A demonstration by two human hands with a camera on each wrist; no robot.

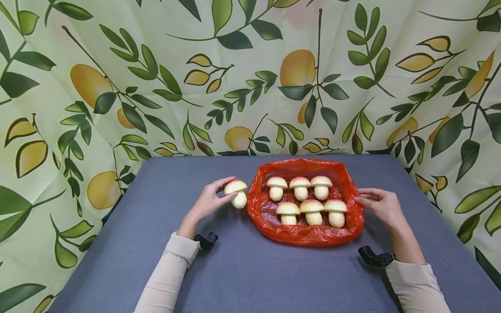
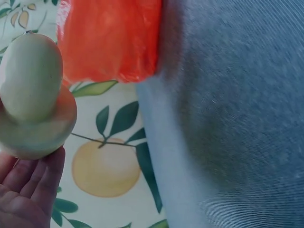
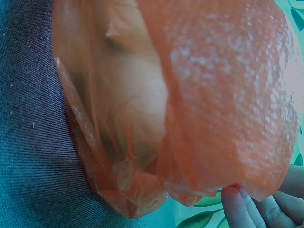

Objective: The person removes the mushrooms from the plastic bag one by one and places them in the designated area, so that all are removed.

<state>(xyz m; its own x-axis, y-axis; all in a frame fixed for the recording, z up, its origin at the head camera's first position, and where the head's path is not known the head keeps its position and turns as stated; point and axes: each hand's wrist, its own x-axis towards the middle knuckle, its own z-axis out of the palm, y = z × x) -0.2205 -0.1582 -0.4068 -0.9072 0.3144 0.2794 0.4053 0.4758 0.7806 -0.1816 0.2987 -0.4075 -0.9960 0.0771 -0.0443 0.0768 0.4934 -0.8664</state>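
Note:
My left hand (image 1: 209, 201) holds a toy mushroom (image 1: 236, 194) between thumb and fingers, just left of a red plastic bag (image 1: 301, 238). The mushroom has a pale stem and a cream cap with a reddish top; in the left wrist view its stem (image 2: 31, 78) points up, away from the fingers. Several similar mushrooms (image 1: 300, 188) lie in two rows inside the bag, whose mouth is spread wide. On the bag's right side, my right hand (image 1: 381, 206) pinches the rim. The right wrist view shows its fingertips (image 3: 233, 202) at the crinkled plastic (image 3: 228, 118).
The bag sits on a table with a blue-grey cloth (image 1: 282, 278). Behind and beside the table hangs a curtain (image 1: 258, 52) printed with leaves and fruit. A black strap device is on each wrist, below the cream sleeves (image 1: 168, 269).

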